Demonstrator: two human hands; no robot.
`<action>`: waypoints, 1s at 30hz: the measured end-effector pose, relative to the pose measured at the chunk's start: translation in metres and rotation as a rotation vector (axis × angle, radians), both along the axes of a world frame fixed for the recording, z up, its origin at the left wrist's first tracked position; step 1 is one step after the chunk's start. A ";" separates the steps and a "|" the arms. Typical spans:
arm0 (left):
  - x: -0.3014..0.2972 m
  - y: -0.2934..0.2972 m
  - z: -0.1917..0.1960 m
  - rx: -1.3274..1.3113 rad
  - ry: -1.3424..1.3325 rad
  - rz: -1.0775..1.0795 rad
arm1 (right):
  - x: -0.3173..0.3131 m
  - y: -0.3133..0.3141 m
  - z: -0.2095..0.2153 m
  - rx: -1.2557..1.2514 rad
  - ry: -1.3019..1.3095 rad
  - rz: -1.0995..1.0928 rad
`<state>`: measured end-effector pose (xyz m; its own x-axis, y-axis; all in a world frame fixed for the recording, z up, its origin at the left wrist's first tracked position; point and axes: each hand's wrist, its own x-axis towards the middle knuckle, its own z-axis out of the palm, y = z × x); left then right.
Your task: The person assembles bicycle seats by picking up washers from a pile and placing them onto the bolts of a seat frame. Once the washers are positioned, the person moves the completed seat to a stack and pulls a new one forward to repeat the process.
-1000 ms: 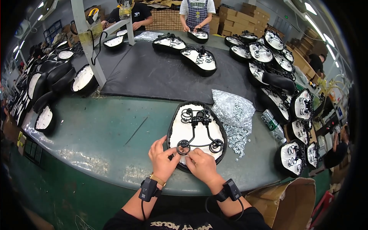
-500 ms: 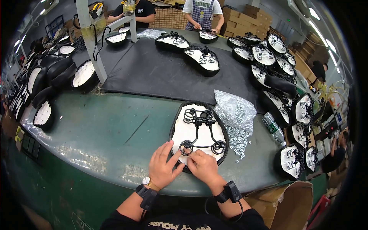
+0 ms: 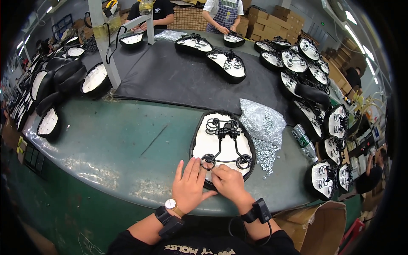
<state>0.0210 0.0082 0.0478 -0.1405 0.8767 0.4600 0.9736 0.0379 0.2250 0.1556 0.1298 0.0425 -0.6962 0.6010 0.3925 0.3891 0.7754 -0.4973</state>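
Note:
An upside-down bicycle saddle (image 3: 227, 151) lies in front of me, its white underside up within a black rim. A black wire spring frame (image 3: 228, 132) with coils sits on it. My left hand (image 3: 189, 183) rests flat along the saddle's near left rim, fingers stretched beside the near left coil (image 3: 208, 161). At that same coil my right hand (image 3: 228, 182) is closed in a pinch; whatever is between its fingertips is hidden. To the right of the saddle, loose metal nuts (image 3: 267, 159) spill from a clear plastic bag (image 3: 260, 117).
A plastic bottle (image 3: 303, 142) lies right of the nuts. Saddles with spring frames (image 3: 294, 60) crowd the right side; more saddles (image 3: 94, 79) lie left beside a metal post (image 3: 104, 46). A black mat (image 3: 170, 76) covers the far table, where two people work. A cardboard box (image 3: 323, 225) stands near right.
My left hand has slid right and its fingers have come closer together. The right hand stays pinched at the same coil. The view has shifted slightly.

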 end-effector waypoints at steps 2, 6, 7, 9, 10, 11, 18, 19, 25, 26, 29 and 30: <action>0.004 0.001 -0.001 0.013 0.040 0.065 | 0.001 -0.001 -0.001 0.010 -0.009 0.007; 0.004 0.004 -0.002 -0.008 0.056 0.055 | -0.001 -0.003 0.001 0.040 -0.016 -0.012; 0.004 0.004 -0.001 -0.009 0.052 0.055 | 0.000 -0.003 0.001 0.039 -0.014 -0.017; 0.004 0.004 -0.002 -0.013 0.051 0.053 | -0.001 -0.001 0.001 0.038 -0.032 0.010; 0.004 0.004 -0.003 -0.011 0.045 0.054 | -0.001 -0.001 0.002 0.035 -0.029 0.007; 0.003 0.004 -0.005 -0.009 0.039 0.055 | -0.002 -0.001 0.003 0.017 -0.050 0.020; 0.002 0.007 -0.009 0.003 0.029 0.033 | -0.003 0.005 -0.003 0.033 -0.033 0.039; 0.002 0.007 -0.008 -0.006 0.023 0.034 | -0.002 0.004 -0.002 0.032 -0.033 0.039; 0.001 0.009 -0.007 -0.047 0.011 0.034 | -0.001 -0.002 -0.004 0.058 0.111 0.016; 0.001 0.009 -0.007 -0.069 0.015 0.039 | -0.004 -0.002 -0.001 0.066 0.050 0.001; 0.000 0.006 -0.015 -0.053 0.001 0.037 | -0.002 0.000 -0.001 0.073 -0.041 0.018; -0.001 0.007 -0.015 -0.052 0.006 0.032 | -0.002 0.003 -0.002 0.080 -0.064 0.064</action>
